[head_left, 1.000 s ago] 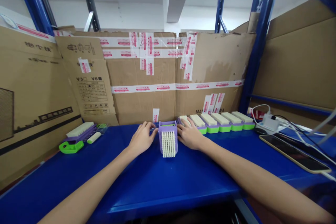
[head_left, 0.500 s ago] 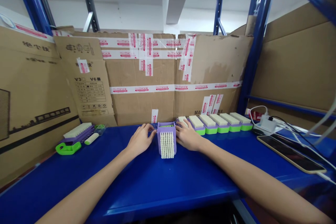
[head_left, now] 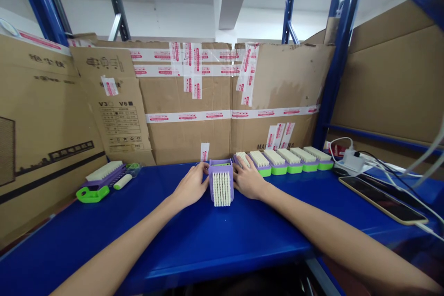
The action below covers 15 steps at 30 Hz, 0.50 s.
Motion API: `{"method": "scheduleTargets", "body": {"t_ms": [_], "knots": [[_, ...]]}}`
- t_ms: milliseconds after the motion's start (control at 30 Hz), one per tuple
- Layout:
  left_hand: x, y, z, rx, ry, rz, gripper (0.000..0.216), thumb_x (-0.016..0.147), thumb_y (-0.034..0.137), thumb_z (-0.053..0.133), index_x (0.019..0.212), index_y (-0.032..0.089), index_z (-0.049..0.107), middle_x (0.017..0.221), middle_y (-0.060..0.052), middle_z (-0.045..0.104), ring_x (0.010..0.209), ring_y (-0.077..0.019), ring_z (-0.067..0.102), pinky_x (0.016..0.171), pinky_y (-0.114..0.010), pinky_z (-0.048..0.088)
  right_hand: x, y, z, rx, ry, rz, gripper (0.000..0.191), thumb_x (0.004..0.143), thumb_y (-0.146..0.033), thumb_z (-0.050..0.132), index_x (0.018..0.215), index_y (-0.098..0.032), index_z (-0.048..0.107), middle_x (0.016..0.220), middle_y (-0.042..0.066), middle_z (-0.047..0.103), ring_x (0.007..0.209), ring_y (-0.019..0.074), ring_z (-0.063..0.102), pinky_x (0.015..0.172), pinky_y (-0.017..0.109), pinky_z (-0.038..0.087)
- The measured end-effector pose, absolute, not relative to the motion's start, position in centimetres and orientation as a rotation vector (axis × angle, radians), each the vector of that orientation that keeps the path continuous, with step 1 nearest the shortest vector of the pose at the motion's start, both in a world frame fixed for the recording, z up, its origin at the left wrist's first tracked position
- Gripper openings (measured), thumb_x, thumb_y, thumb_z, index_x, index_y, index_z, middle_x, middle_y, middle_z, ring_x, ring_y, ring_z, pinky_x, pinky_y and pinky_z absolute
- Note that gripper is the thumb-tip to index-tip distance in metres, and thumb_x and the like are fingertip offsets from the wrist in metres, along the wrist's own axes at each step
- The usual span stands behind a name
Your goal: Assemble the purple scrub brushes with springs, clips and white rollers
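1. Purple brush (head_left: 222,182) is sitting on the tabletop (head_left: 222,236), its bristles (head_left: 222,192) facing forward.
2. Left hand (head_left: 190,184) and right hand (head_left: 250,181) are resting half-curled against its sides; hidden fingertips are leaving their grip unclear.
3. Pressing evenly from both sides is likely keeping it square.

From here the right hand (head_left: 250,181) hides part of the leftmost cream-bristled block (head_left: 242,156). I can't make out how the left hand's (head_left: 190,186) fingertips meet the purple plastic, cream-bristled brush (head_left: 222,188). White cables (head_left: 428,150) run out of sight rightward; fine print on the brown cardboard panel (head_left: 120,120) is illegible.
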State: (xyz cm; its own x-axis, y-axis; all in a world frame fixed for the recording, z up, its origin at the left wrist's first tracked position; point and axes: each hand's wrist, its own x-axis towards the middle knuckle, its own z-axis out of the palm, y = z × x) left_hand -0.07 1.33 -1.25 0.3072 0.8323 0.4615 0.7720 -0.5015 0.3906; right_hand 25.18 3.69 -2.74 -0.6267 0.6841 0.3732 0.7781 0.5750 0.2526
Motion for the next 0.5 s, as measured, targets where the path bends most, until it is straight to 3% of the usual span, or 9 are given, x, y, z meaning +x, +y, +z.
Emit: {"method": "scheduleTargets", "body": {"t_ms": [200,367,500], "knots": [[0.0,1.3,-1.2,2.477,1.471,0.978,0.027,0.102,0.031,0.053,0.125,0.021,0.062,0.117,-0.013,0.076,0.110,-0.0325,0.068,0.099,-0.052,0.055,25.5,4.4,-2.8,-1.162,-2.586,-0.498,0.040,0.113,-0.039,0.050,0.141,-0.018,0.070,0.148,0.017,0.067,0.154,0.0428,0.043,0.128,0.073,0.022],[0.1,1.0,-1.1,2.472,1.467,0.984,0.024,0.101,0.029,0.053,0.122,0.021,0.061,0.119,-0.013,0.075,0.112,-0.0328,0.068,0.100,-0.053,0.056,25.6,4.9,-3.2,-1.213,-2.523,-0.554,0.043,0.112,-0.041,0.053,0.142,-0.016,0.070,0.154,0.021,0.061,0.155,0.0454,0.041,0.128,0.072,0.021],[0.2,0.8,-0.9,2.487,1.450,0.980,0.023,0.101,0.027,0.052,0.121,0.021,0.061,0.117,-0.013,0.074,0.111,-0.0327,0.068,0.100,-0.053,0.056,25.6,4.7,-3.2,-1.202,-2.547,-0.557,0.044,0.112,-0.042,0.052,0.140,-0.015,0.071,0.147,0.020,0.066,0.155,0.0476,0.039,0.128,0.074,0.018]]}}
